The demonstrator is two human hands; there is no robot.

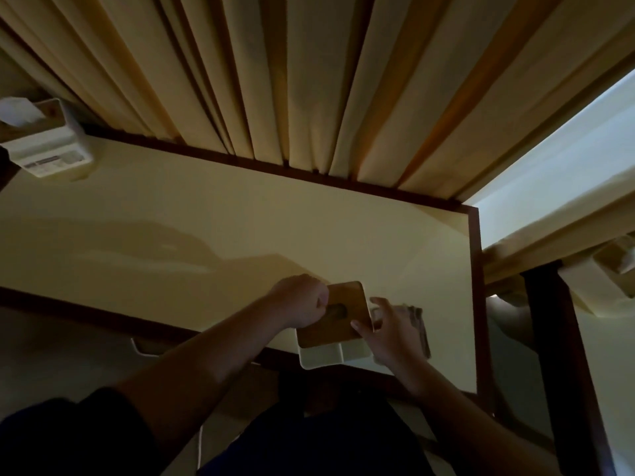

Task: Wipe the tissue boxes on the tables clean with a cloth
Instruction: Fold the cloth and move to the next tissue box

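A: Two hands meet at the box (331,319) in the lower middle of the frame. The left hand (302,304) is curled into a fist at the lid's left edge, by the dark slot; whether it grips the lid or only presses on it can't be told. The right hand (391,329) has its fingers spread and bent, fingertips on the lid's right edge, with a bunched cloth (417,328) tucked under the palm.

B: And the box itself?

A: It sits at the near edge of the table (206,218), white base partly past the dark rim. That looks like the risk: a firm wipe toward the person could tip it off.

B: Anything else?

A: The lid looks skewed on the base, so pressure from the fist could probably pop it loose. Another box (48,146) waits at upper left, a third (615,269) at far right, blurred.
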